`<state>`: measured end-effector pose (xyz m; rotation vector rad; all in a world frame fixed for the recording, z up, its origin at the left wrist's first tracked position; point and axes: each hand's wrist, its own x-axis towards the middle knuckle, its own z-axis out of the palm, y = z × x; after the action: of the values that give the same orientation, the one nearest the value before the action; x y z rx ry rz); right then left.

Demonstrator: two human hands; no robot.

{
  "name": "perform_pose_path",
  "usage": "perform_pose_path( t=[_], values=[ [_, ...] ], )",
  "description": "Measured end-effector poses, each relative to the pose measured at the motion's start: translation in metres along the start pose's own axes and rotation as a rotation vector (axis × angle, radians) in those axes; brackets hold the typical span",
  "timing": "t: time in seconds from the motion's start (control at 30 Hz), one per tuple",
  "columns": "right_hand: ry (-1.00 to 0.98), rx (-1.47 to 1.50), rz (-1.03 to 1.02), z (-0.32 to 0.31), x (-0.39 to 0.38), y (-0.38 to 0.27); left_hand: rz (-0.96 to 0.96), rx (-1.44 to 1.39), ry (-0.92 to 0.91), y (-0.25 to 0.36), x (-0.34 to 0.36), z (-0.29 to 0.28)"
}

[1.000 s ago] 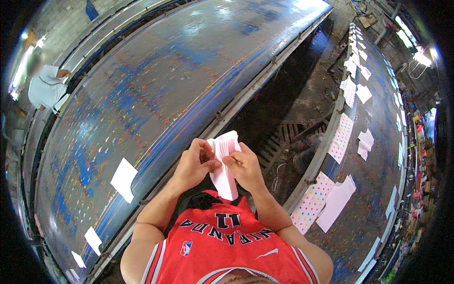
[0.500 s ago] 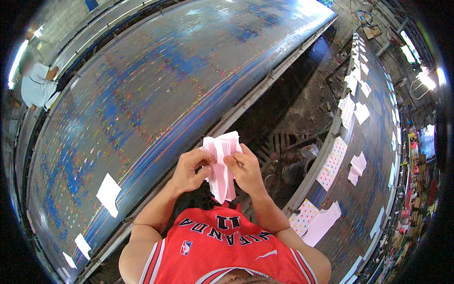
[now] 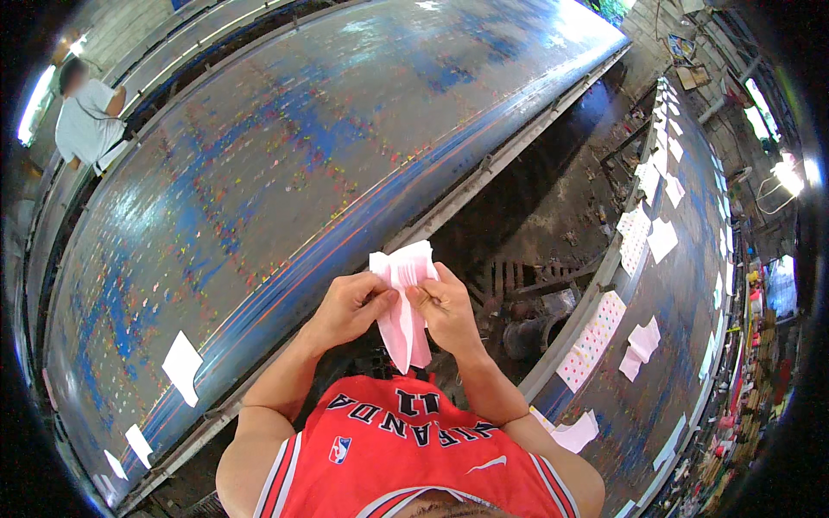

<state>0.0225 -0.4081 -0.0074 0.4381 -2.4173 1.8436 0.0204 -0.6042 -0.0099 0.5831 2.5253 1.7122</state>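
thin matt pink paper sheets (image 3: pixel 402 302), paint-speckled glossy table (image 3: pixel 259 190)

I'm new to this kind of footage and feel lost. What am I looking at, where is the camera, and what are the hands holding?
The camera sits on a person's head and looks down, so straight edges bend. The left hand and right hand together hold a small stack of pink and white cloth pieces in front of a red jersey. To the left runs a long paint-flecked table with white pieces on it; a second table on the right carries more pieces. Another person stands far left.
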Motion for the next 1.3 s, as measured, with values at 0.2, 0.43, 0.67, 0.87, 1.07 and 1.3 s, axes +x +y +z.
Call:
perform_pose_path(
  t=[0.2,0.43,0.67,0.87,1.07,1.3],
  values=[
    [-0.002,-0.023,-0.017,-0.019,0.006,0.003,-0.056,0.147,-0.004,0.012,0.017,0.013],
    [0.01,0.109,-0.022,-0.038,0.021,-0.003,0.075,0.117,0.065,0.03,0.033,0.024],
    [-0.131,0.158,-0.057,-0.065,0.045,0.018,-0.121,0.066,0.215,0.035,0.028,0.036],
    [-0.238,0.22,-0.11,-0.095,0.064,0.034,0.057,0.12,0.493,0.045,0.042,0.084],
    [-0.27,0.231,-0.133,-0.136,0.069,0.043,0.033,0.336,0.463,0.068,0.07,0.121],
    [-0.167,0.151,-0.134,-0.166,0.061,0.051,-0.015,0.217,0.276,0.07,0.1,0.135]
  ],
)
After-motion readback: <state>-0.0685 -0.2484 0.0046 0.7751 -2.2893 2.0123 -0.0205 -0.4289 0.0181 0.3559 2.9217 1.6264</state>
